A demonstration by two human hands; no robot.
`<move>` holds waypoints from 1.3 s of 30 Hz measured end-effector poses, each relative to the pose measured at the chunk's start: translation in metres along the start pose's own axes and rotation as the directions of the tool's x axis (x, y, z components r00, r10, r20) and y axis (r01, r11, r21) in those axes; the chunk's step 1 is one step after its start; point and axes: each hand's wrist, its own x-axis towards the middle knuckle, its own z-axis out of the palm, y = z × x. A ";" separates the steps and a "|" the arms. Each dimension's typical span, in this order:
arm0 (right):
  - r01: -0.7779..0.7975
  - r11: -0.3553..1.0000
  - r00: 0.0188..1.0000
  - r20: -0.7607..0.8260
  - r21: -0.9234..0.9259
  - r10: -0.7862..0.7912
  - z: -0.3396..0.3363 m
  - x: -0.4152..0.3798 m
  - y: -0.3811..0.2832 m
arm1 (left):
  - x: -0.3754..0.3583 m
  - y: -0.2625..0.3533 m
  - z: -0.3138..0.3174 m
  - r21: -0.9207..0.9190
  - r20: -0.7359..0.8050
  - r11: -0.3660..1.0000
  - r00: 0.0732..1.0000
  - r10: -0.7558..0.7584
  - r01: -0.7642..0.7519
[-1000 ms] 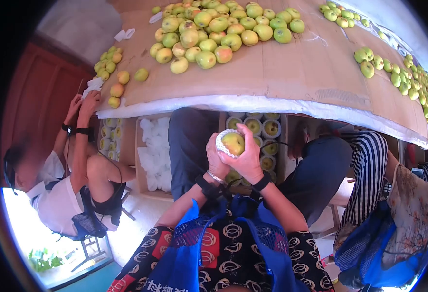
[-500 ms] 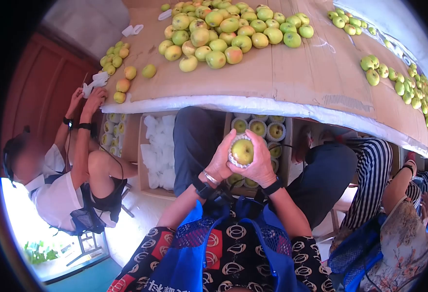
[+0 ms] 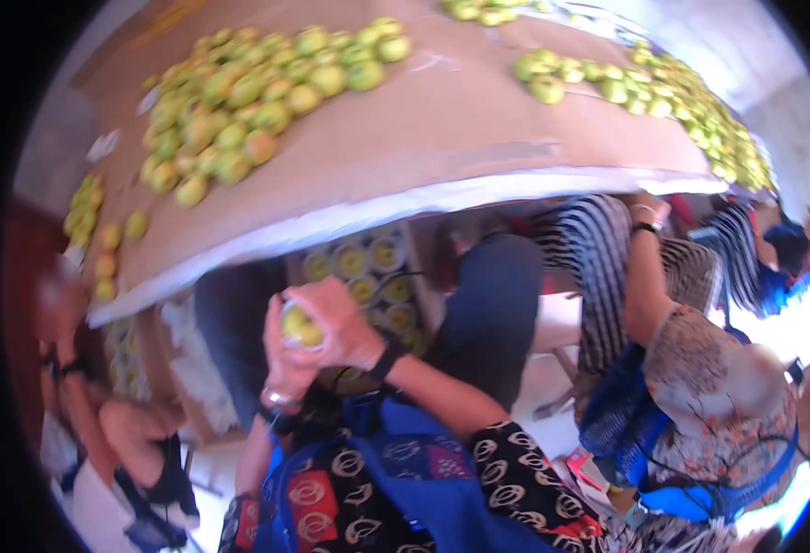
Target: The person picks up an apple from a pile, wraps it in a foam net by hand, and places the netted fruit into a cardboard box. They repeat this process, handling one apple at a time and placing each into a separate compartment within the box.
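A yellow-green apple (image 3: 301,326) in a white foam net is between my two hands, above my lap. My left hand (image 3: 283,361) closes around it from the left and below. On the other side my right hand (image 3: 338,323) wraps over it, fingers at its top and right. Beneath and just beyond my hands stands a carton of netted apples (image 3: 352,262), partly hidden by my hands and knees. To the left, a second carton holds loose white foam nets (image 3: 193,350). The picture is somewhat blurred.
A cardboard-covered table (image 3: 423,120) with a white padded edge spans the front, bearing a large apple pile (image 3: 230,101) and more apples (image 3: 654,88) at the right. One co-worker (image 3: 119,415) sits at left; another in striped trousers (image 3: 585,267) sits close at right.
My view has swung to the right, so the table and cartons appear farther left. Both hands still hold the netted apple; my right hand now covers more of it.
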 end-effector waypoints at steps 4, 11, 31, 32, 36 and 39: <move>-0.047 0.999 0.999 -0.017 -0.009 0.047 0.004 -0.009 0.007 | 0.022 -0.008 -0.040 -0.105 -0.068 0.986 0.988 -0.138 0.131; -0.171 0.981 0.983 0.043 -0.095 0.176 -0.009 -0.005 0.021 | 0.068 -0.013 -0.076 0.369 0.045 0.924 0.995 0.093 -0.103; -0.325 0.936 0.945 -0.006 -0.135 0.328 0.036 -0.026 0.052 | 0.089 -0.034 -0.110 -0.043 0.029 0.951 0.951 -0.306 0.307; -0.318 0.937 0.947 -0.009 -0.145 0.320 0.036 -0.024 0.052 | 0.088 -0.033 -0.110 -0.097 0.062 0.937 0.941 -0.332 0.336; -0.315 0.932 0.946 0.026 -0.180 0.324 0.036 -0.024 0.055 | 0.099 -0.040 -0.126 -0.121 0.307 0.941 0.913 -0.268 0.316; -0.298 0.936 0.952 0.013 -0.188 0.306 0.037 -0.025 0.056 | 0.087 -0.036 -0.110 -0.182 0.175 0.914 0.926 -0.334 0.364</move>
